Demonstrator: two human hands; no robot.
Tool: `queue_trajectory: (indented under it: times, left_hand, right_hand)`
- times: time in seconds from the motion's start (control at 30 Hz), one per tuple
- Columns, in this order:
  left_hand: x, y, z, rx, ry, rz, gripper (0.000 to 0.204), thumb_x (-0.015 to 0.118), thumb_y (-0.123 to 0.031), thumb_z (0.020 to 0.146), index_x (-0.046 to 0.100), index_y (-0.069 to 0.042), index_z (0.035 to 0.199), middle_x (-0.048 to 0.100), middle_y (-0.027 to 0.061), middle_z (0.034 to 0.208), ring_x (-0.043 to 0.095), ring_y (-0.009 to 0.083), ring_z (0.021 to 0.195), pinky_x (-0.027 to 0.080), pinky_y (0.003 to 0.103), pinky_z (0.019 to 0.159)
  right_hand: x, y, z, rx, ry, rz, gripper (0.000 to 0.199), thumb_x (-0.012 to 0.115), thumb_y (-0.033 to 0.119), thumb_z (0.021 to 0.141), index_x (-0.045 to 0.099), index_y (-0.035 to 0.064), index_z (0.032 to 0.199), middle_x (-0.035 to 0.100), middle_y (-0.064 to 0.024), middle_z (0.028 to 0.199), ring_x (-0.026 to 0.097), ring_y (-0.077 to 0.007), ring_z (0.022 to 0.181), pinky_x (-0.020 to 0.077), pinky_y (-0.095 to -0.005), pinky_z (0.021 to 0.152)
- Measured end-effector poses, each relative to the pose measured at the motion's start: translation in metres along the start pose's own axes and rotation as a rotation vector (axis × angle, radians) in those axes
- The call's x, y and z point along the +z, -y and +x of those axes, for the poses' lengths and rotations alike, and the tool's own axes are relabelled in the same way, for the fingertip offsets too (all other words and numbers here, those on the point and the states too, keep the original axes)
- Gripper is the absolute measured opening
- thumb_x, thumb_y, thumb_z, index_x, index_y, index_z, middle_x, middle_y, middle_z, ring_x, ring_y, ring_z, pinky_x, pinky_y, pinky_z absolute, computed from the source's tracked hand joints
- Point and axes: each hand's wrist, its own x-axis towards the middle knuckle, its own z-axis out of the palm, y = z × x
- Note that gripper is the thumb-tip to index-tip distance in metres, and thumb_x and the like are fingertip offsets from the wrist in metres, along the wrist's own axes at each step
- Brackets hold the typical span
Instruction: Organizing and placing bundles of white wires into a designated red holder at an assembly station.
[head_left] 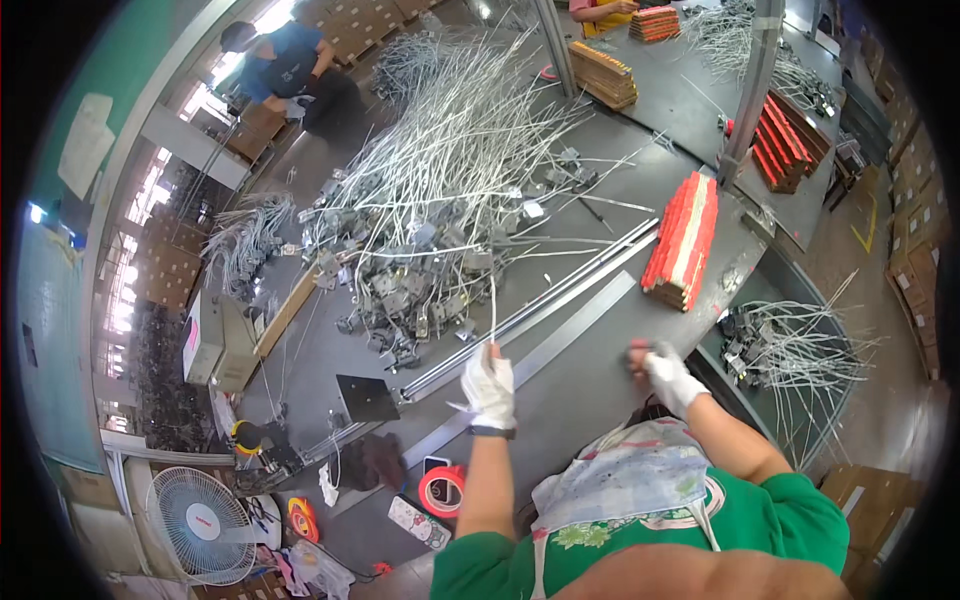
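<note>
My left hand (pixel 489 392), in a white glove with bare fingertips, is closed round a thin white cable (pixel 493 305). That cable runs up from the fingers toward a big heap of white cables (pixel 450 150) with grey metal connector boxes (pixel 410 295) at their near ends. Over the table near its right edge is my right hand (pixel 668 375), also in a white glove. Its fingertips are blurred and point left, so what they hold, if anything, cannot be made out. A long metal rail (pixel 530 305) lies just beyond my left hand.
Right of the rail stands a stack of red-and-cream strips (pixel 682 240). A dark bin (pixel 800 350) of cables sits beside my right arm. Red tape (pixel 442 491), a patterned phone-like case (pixel 419 522) and a fan (pixel 203 524) are at lower left. Another person (pixel 280 65) stands far left.
</note>
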Motion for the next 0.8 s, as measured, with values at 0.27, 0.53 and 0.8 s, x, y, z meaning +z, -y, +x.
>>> queue_trajectory:
  times: [0.27, 0.53, 0.8]
  left_hand:
    - [-0.059, -0.065, -0.076, -0.28, 0.646, -0.611, 0.025, 0.052, -0.007, 0.085, 0.056, -0.003, 0.11, 0.057, 0.0053, 0.073, 0.051, 0.009, 0.067, 0.043, 0.025, 0.061]
    - [-0.004, -0.061, -0.081, -0.003, 1.006, -0.554, 0.035, 0.052, -0.004, 0.08, 0.055, -0.007, 0.114, 0.061, 0.0203, 0.094, 0.06, 0.0331, 0.088, 0.047, 0.035, 0.071]
    - [0.125, -0.155, -0.066, 0.096, 0.915, -0.648, 0.034, 0.056, -0.004, 0.077, 0.057, -0.005, 0.111, 0.057, 0.0115, 0.078, 0.056, 0.0214, 0.072, 0.045, 0.03, 0.069]
  right_hand:
    - [0.101, 0.021, -0.012, -0.064, 0.379, 0.072, 0.044, 0.063, 0.029, 0.08, 0.051, 0.0105, 0.118, 0.056, -0.0011, 0.081, 0.045, -0.0081, 0.058, 0.0337, -0.0198, 0.05]
    - [0.019, 0.062, 0.008, -0.372, -0.273, 0.448, 0.022, 0.048, 0.031, 0.09, 0.048, 0.0117, 0.099, 0.037, 0.0055, 0.051, 0.031, -0.0049, 0.036, 0.0229, -0.0201, 0.034]
    - [-0.076, 0.045, 0.055, -0.328, -0.456, 0.411, 0.033, 0.047, 0.031, 0.09, 0.049, 0.0055, 0.112, 0.047, 0.0017, 0.064, 0.035, -0.0051, 0.045, 0.0285, -0.0204, 0.04]
